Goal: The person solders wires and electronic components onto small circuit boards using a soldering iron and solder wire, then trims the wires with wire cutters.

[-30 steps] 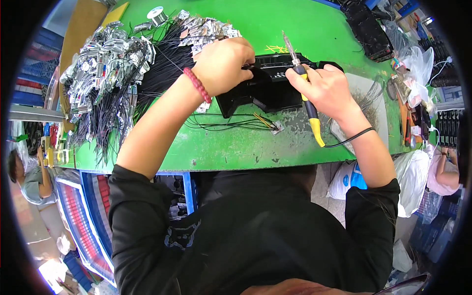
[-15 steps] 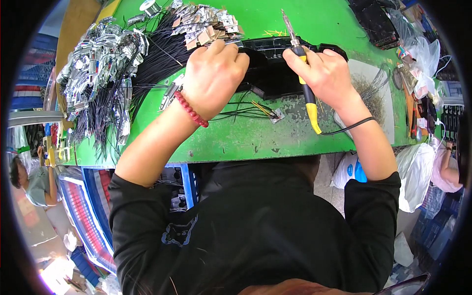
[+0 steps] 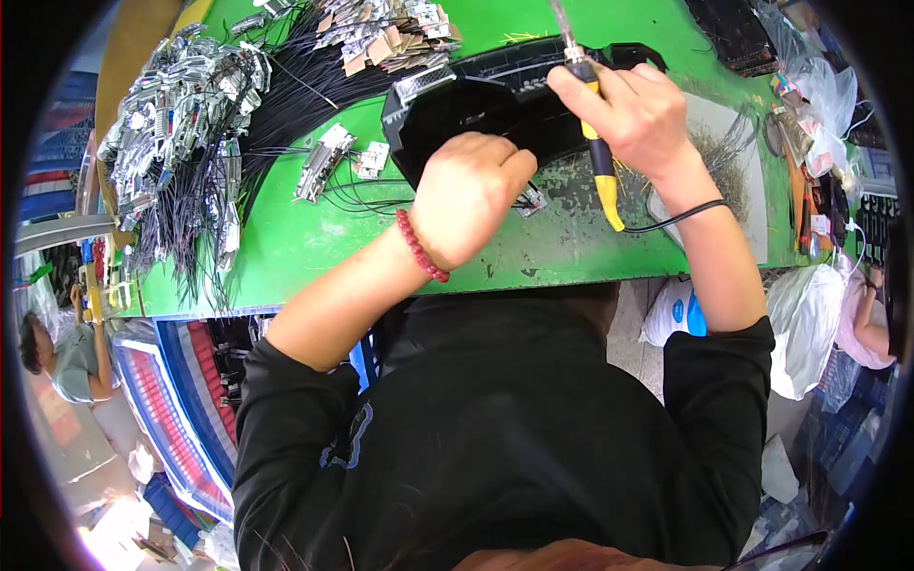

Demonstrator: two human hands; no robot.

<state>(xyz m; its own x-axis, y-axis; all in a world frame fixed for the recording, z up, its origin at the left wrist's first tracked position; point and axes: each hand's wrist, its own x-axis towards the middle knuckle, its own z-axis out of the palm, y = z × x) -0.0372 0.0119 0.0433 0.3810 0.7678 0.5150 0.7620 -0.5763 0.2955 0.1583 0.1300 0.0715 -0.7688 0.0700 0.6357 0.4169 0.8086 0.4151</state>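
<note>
A soldering iron (image 3: 600,162) with a yellow and black handle is gripped in my right hand (image 3: 636,119), its metal tip pointing away from me above the far edge of a black plastic housing (image 3: 414,128). My left hand (image 3: 476,190), with a red bead bracelet at the wrist, is closed at the housing's near edge. Its fingertips are hidden beneath the hand, so what they hold cannot be seen. Close to its right side lies a small circuit board (image 3: 531,200), partly covered. Left of the housing, a silvery module (image 3: 326,162) and a small pale board (image 3: 372,161) rest on the green table.
A large heap of silvery wired modules (image 3: 181,133) covers the table's left side. Behind the housing's left end lies another pile of boards (image 3: 386,33) with black wires. At right are a pale board (image 3: 728,181) with wire scraps, clear plastic bags (image 3: 824,114) and hand tools (image 3: 800,205).
My left hand has moved from the housing's far left end toward me and right, to its near edge. The housing's left end is uncovered. My right hand still holds the soldering iron.
</note>
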